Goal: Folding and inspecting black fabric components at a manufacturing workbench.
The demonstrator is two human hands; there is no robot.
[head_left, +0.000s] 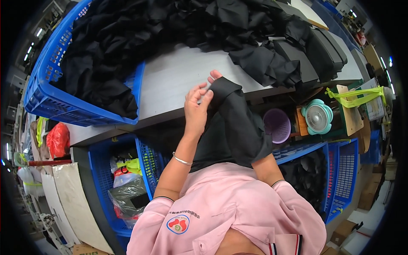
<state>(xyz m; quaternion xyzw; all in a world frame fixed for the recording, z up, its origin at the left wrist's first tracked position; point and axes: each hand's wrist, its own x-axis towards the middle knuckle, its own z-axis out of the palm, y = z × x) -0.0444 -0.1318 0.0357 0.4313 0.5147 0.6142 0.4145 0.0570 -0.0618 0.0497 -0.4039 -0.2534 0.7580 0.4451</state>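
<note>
A black fabric tube (pixel 242 123), like a sleeve or bag, is drawn over my right forearm and covers most of the right hand. Only the fingertips of my right hand (pixel 216 75) poke out, stretched, at the tube's folded far end. My left hand (pixel 196 104) is beside them, thumb and fingers curled together at the fabric's edge. A silver bangle (pixel 182 160) circles my left wrist. Beyond my hands, a heap of black fabric pieces (pixel 170 25) spreads over the grey table (pixel 178 63), one loose piece (pixel 267 63) lying near its front edge.
A blue plastic crate (pixel 76 108) holding black fabric stands on the table at left. Blue crates (pixel 142 170) with bagged items and black cloth flank me below. Right of me are a purple basket (pixel 277 126), a small teal fan (pixel 317 117) and stacked black pieces (pixel 325 55).
</note>
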